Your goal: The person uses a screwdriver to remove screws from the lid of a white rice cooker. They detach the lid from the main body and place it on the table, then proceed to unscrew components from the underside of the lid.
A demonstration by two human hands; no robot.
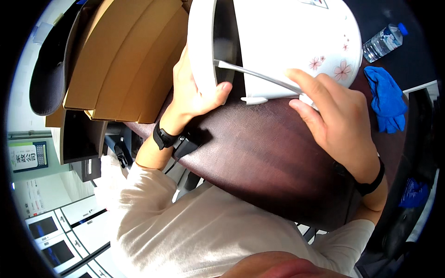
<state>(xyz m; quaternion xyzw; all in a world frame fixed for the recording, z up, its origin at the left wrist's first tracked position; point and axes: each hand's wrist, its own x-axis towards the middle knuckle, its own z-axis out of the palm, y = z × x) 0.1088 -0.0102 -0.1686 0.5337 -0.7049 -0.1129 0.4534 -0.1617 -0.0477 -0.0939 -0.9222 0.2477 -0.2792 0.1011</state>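
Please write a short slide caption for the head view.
Left hand grips white cooker lid; right hand holds the metal handle over a dark table.

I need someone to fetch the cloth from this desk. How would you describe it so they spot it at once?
Start at the dark brown table, where a white flowered cooker stands at the far edge. To the cooker's right, near the table's right edge, lies the cloth, just below a clear water bottle. It is the only bright blue, crumpled soft thing there.
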